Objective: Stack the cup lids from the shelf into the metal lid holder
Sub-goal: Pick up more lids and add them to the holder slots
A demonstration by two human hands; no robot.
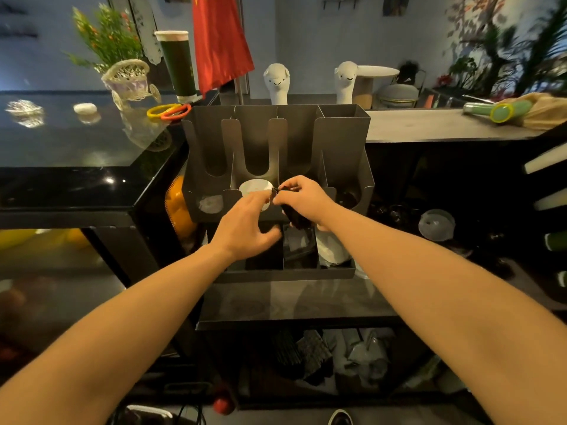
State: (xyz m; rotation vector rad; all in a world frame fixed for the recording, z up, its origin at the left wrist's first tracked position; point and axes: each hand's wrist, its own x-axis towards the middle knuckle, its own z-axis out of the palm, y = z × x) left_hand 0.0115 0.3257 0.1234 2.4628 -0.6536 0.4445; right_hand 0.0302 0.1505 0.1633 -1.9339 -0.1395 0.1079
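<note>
A person's two bare hands meet at the front of the metal lid holder [340, 142], a dark grey, four-compartment rack with tall dividers and deep U-shaped slots cut into its front wall. The right hand [302, 196] has its fingers curled, pinching the top of a black lid stack [296, 217] that hangs below the palm, in front of the third compartment. The left hand [245, 228] reaches its fingers to the same dark edge with the thumb spread low and apart; whether those fingers grip cannot be told. A white lid [254, 186] lies in the bottom of the second compartment, just behind the left fingertips, and another white lid [210, 204] sits low in the first; something dark fills the foot of the fourth. The compartments stand open at the top, their upper parts free above the lids. Directly under the hands a divided tray [285, 273] holds white and clear items, its front rim close to both wrists. The holder is hemmed by a glossy black counter [76, 154] on the left and a grey counter [429, 127] on the right, while a bare strip of shelf [294, 299] lies in front of the tray.
</note>
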